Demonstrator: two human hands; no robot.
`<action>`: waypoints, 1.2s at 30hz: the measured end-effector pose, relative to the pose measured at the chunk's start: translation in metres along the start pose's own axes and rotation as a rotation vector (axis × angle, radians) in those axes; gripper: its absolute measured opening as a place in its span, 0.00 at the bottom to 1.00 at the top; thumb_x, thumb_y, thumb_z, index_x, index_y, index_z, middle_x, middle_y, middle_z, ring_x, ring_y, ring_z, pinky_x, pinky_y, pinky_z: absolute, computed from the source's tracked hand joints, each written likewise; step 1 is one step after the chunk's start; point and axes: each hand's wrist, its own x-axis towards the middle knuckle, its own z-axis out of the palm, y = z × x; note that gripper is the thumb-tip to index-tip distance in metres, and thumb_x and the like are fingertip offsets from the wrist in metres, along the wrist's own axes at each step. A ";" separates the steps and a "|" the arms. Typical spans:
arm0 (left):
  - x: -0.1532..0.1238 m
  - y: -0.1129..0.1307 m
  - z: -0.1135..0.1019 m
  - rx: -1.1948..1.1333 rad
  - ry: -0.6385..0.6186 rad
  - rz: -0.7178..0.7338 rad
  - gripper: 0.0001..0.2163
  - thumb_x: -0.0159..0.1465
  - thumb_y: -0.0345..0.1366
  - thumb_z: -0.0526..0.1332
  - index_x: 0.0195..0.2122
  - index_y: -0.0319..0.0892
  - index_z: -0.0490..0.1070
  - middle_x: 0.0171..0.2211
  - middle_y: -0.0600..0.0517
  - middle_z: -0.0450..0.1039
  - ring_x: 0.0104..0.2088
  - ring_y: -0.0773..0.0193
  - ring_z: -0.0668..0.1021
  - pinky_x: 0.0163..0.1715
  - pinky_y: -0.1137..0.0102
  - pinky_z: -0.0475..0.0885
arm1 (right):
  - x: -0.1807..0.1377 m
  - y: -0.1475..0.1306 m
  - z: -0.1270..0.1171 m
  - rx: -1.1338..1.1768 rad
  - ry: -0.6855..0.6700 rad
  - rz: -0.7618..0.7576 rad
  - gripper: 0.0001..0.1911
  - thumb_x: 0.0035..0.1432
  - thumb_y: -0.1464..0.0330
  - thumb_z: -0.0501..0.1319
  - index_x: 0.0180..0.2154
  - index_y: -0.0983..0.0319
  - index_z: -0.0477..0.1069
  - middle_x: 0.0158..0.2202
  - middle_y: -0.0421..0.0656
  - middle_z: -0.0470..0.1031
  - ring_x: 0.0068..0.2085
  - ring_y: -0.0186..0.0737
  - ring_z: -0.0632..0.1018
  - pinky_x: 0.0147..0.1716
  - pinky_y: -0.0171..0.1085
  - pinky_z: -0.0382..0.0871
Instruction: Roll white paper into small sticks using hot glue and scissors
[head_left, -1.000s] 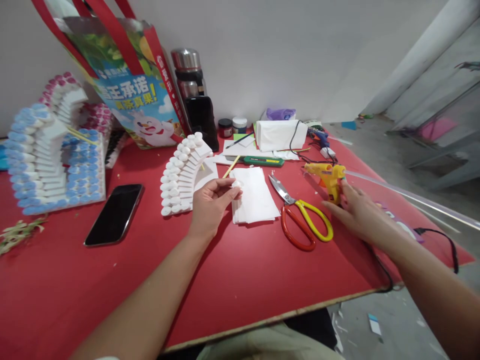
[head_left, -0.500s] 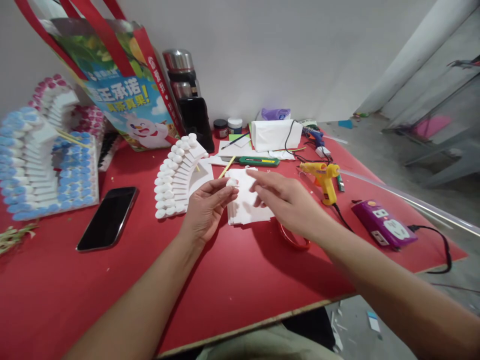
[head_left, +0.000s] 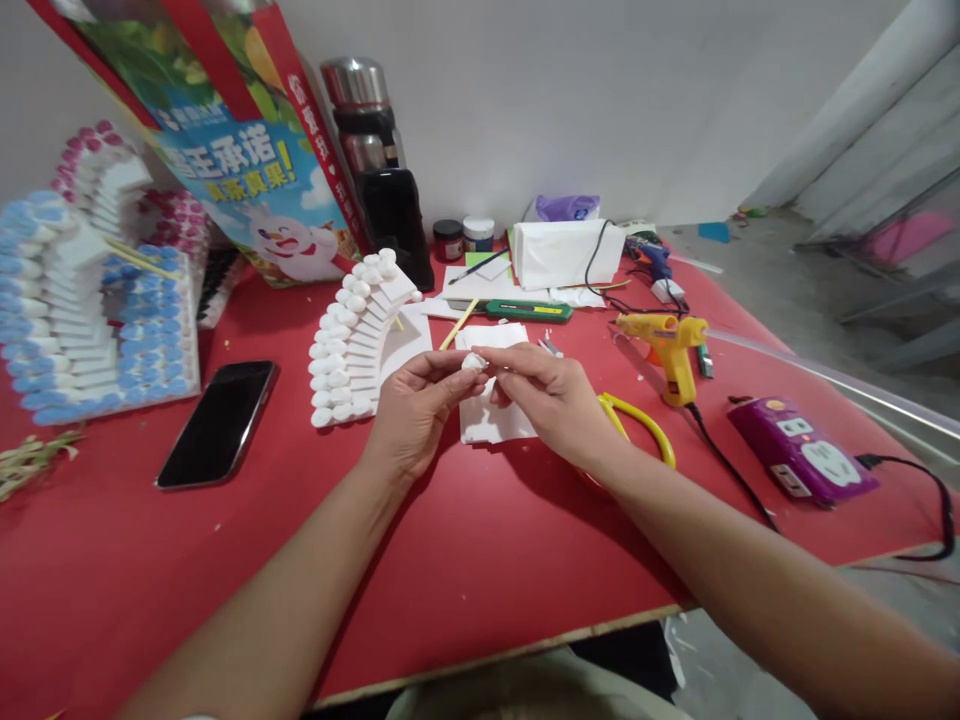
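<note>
Nearest is the bare front stretch of the red tabletop, with the 2 forearms reaching in over it. To the left lies a smartphone, dark screen up; to the right, a purple power strip with a black cord plugged in. Scissors with a yellow handle loop lie partly hidden behind the right hand.

At the middle, the left hand pinches a small white piece between thumb and fingers, above a stack of white paper. The right hand's fingertips are drawn narrowly together at the piece's right side; whether they grip it I cannot tell.

Left of the hands stands a curved white model edged with rounded white tips, and farther left a blue-and-white model. Right of them, a yellow glue gun lies on its side, with a clear glue stick in its back end.

Beyond the paper lie a green utility knife and a paintbrush. At the wall are 2 small jars, a vacuum flask and a printed shopping bag.
</note>
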 end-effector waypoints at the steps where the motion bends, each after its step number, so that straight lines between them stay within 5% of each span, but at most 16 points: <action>1: 0.000 0.000 0.000 0.007 -0.003 0.003 0.10 0.50 0.29 0.78 0.34 0.39 0.82 0.31 0.51 0.82 0.31 0.68 0.83 0.38 0.74 0.79 | 0.000 0.001 0.000 0.000 0.001 -0.007 0.24 0.61 0.77 0.55 0.51 0.55 0.82 0.40 0.42 0.75 0.34 0.31 0.77 0.38 0.36 0.75; 36: -0.001 -0.007 -0.005 0.066 -0.018 -0.011 0.11 0.52 0.31 0.77 0.32 0.38 0.77 0.29 0.51 0.81 0.30 0.68 0.82 0.38 0.72 0.78 | -0.002 0.014 0.002 -0.294 0.010 -0.226 0.25 0.61 0.77 0.56 0.53 0.55 0.80 0.38 0.43 0.75 0.38 0.37 0.76 0.37 0.36 0.70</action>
